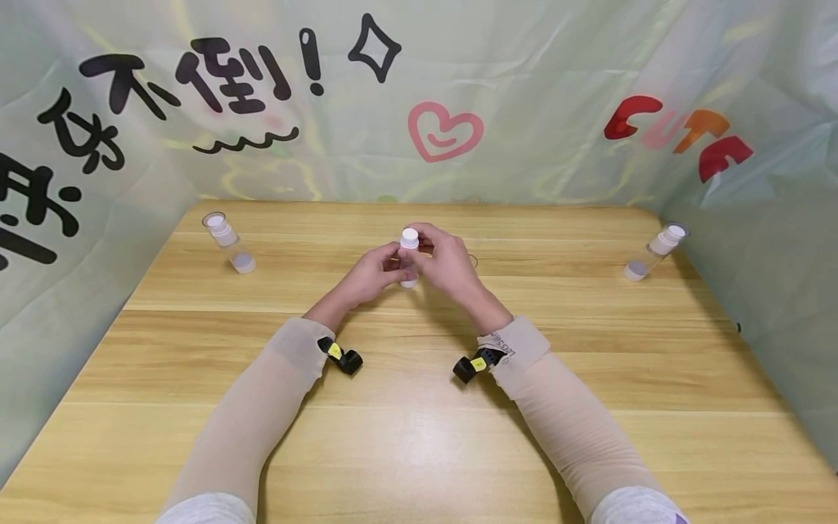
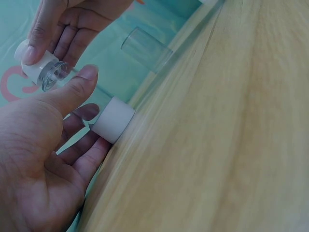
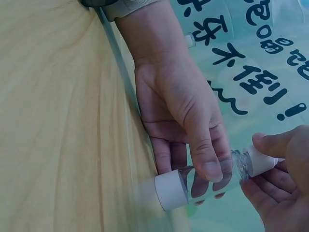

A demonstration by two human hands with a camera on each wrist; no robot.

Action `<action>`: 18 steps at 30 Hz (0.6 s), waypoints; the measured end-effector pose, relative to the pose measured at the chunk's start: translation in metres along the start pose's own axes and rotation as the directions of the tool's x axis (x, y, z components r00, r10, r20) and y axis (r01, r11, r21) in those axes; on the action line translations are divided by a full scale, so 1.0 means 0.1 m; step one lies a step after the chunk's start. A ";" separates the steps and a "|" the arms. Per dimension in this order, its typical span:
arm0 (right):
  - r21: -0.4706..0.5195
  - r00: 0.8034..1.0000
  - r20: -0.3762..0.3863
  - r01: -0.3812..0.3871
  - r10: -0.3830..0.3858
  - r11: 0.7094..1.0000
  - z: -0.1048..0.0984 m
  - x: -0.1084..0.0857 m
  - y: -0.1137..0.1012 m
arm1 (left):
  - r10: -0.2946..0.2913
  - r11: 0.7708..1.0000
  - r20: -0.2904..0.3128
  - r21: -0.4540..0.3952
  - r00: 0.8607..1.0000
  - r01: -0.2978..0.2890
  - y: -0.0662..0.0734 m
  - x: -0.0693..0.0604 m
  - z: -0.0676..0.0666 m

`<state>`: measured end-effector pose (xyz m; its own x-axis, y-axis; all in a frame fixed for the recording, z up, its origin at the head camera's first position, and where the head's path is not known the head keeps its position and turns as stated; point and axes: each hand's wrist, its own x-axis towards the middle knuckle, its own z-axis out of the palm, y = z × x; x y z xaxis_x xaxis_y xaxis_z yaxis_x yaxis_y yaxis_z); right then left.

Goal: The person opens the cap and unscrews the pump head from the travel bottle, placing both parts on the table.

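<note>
A small clear bottle (image 3: 207, 183) with a white base stands upright at the middle of the table. My left hand (image 1: 373, 274) grips its clear body, thumb on one side and fingers on the other. At the top, my right hand (image 1: 448, 266) pinches the white pump top (image 1: 409, 237) between thumb and fingers. Clear threads show below the pump top in the right wrist view; whether it is fully seated, I cannot tell. A clear cylindrical cap (image 2: 147, 50) stands on the table beyond the bottle, mostly hidden behind my right hand in the head view.
Similar bottles with clear caps stand at the far left (image 1: 229, 244) and far right (image 1: 656, 252) of the wooden table (image 1: 419, 437). A printed curtain (image 1: 537, 87) encloses the back and sides. Each wrist carries a small black camera.
</note>
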<state>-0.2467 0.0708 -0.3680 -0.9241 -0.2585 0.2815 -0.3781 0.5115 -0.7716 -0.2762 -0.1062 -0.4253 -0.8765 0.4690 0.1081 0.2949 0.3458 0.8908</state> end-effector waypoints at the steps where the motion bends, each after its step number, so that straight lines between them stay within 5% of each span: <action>1: 0.010 1.000 0.001 -0.004 0.004 1.000 0.00 0.00 0.00 | 0.001 1.000 0.001 0.002 1.000 -0.001 0.00 0.00 0.00; 18: 0.157 0.997 -0.058 0.060 -0.052 0.986 -0.08 0.01 -0.03 | -0.011 0.999 0.005 -0.041 1.000 0.011 0.00 0.01 0.01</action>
<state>-0.2467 0.0751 -0.3608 -0.9050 -0.2368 0.3534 -0.4195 0.3598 -0.8334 -0.2764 -0.1050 -0.4258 -0.8779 0.4691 0.0965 0.2696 0.3177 0.9091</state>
